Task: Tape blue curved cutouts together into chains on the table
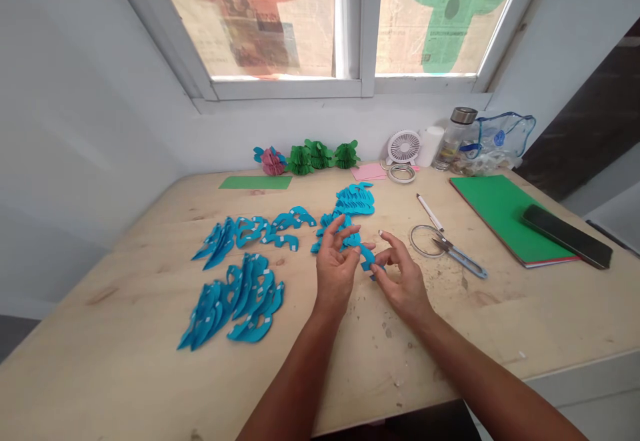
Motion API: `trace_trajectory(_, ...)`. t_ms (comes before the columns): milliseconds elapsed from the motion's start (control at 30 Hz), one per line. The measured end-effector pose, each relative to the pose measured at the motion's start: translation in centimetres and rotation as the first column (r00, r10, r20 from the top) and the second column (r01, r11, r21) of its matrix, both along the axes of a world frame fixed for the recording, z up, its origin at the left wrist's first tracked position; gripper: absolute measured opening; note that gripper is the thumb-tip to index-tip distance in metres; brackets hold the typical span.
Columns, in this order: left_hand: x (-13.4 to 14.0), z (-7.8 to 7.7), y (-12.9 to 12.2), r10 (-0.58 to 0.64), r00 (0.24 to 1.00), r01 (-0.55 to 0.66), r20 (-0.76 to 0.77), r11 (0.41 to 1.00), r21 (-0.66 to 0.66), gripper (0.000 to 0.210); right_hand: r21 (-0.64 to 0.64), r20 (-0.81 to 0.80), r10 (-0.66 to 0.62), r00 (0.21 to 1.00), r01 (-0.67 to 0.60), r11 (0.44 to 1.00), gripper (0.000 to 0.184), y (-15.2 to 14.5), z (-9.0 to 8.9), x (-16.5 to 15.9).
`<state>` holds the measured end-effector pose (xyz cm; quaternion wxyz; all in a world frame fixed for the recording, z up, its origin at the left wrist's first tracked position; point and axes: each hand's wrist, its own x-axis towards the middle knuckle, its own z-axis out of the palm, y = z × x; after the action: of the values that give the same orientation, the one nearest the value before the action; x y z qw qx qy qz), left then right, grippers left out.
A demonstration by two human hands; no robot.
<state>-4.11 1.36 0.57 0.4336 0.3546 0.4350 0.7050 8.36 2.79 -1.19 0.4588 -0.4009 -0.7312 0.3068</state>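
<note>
Between my two hands is a small blue paper cutout [369, 256]. My left hand [337, 264] pinches its upper left end with thumb and forefinger, the other fingers lifted. My right hand [404, 273] pinches its lower right end, and a white speck shows on a raised fingertip. Just beyond my left hand lies a stack of blue paper cutouts [355, 199], partly hidden by the fingers. To the left, folded blue cutouts with small white squares stand in a back row [250, 229] and in a nearer group [240, 297].
At the right lie thread snips [463, 257], a metal ring [423, 241], a white pen [430, 213], green sheets [505, 214] and a black phone [567, 235]. Along the wall stand green paper ornaments [319, 154], a pink one [273, 161], a small fan [404, 147] and a bottle [453, 139].
</note>
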Motion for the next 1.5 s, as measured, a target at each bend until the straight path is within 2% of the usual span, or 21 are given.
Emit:
trace_trajectory(233,0.3,-0.3,0.2,0.053,0.999,-0.053,0.009,0.999,-0.013,0.058,-0.076,-0.099,-0.032,0.995,0.024,0.997,0.052,0.3,-0.4,-0.2)
trace_trajectory(400,0.3,-0.4,0.2,0.047,0.998,-0.046,0.036,0.999,-0.025,0.059,-0.1,-0.137,-0.03,0.99,0.017,0.995,0.052,0.3,-0.5,-0.2)
trace_trajectory(700,0.7,-0.4,0.0,0.138,0.988,-0.138,-0.074,0.99,0.008,0.056,-0.16,-0.172,-0.024,0.985,-0.004,0.987,0.052,0.3,-0.4,-0.2)
trace_trajectory(967,1.1,-0.6,-0.2,0.143,0.984,-0.143,-0.104,0.99,0.005,0.056,-0.172,-0.192,0.0,0.981,-0.033,0.984,0.051,0.3,-0.4,-0.2)
trace_trajectory(1167,0.8,-0.2,-0.3,0.168,0.975,-0.17,-0.144,0.985,-0.002,0.054,-0.163,-0.195,-0.039,0.98,0.007,0.987,0.036,0.4,-0.2,0.1)
trace_trajectory(1300,0.8,-0.1,-0.5,0.159,0.954,-0.169,-0.253,0.985,-0.018,0.056,-0.167,-0.18,-0.086,0.98,0.056,0.984,0.021,0.5,0.1,0.2)
trace_trajectory(1500,0.9,-0.4,-0.7,0.146,0.912,-0.16,-0.382,0.987,-0.003,0.056,-0.198,-0.116,-0.037,0.993,0.014,0.98,0.011,0.5,0.4,0.3)
